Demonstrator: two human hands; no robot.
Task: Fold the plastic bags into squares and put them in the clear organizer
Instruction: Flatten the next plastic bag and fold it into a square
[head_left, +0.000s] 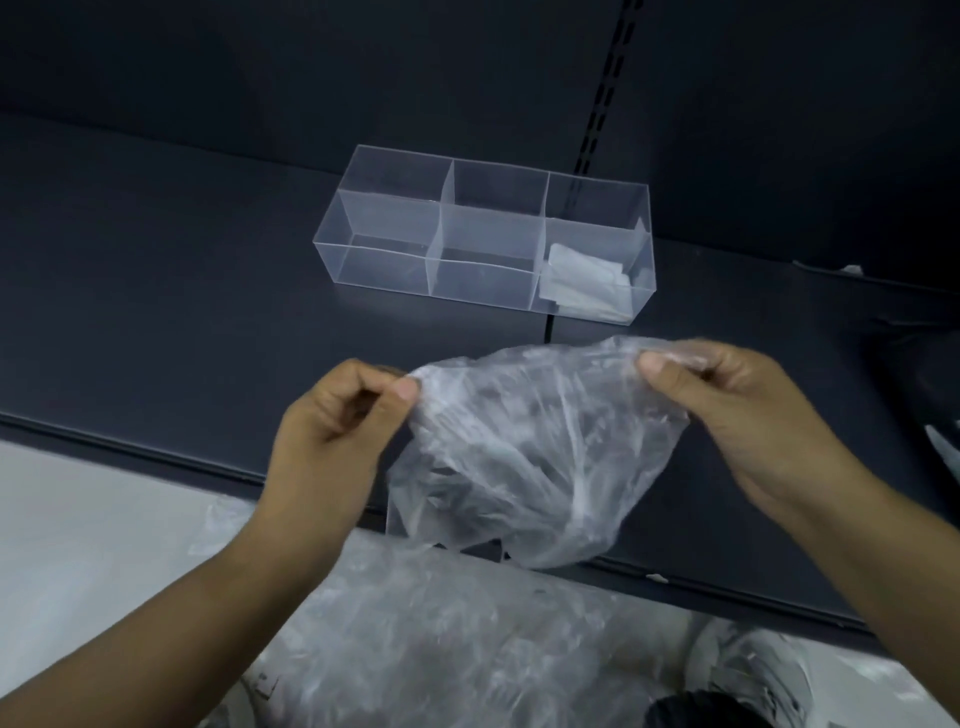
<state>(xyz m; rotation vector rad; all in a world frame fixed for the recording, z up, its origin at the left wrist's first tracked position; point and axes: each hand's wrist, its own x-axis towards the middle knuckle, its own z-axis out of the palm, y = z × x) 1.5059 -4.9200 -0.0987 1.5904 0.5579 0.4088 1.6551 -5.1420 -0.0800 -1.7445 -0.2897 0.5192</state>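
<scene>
Crumpled clear plastic bag (535, 457) hung in the air over the front edge of the dark shelf (182, 291), unfolded, stretched by its top edge between both hands. Its lower part sagged down past the shelf lip.

Left hand (337, 410) pinched the bag's left corner, thumb pressed against curled fingers. Right hand (727, 395) pinched the right corner the same way, thumb on top, the film bunched under it. Hands were level and well apart.

Clear organizer (384, 260) sat farther back on the shelf, behind the bag and apart from it; six compartments, two rows of three. A folded bag (587, 286) lay in the near right compartment, slightly tilted against the walls. The other five showed nothing inside.

Below the held bag, a heap of loose clear bags (441, 649) lay in front of the shelf, on a pale floor (78, 545). A slotted upright (608, 88) ran up the dark back panel behind the organizer.
</scene>
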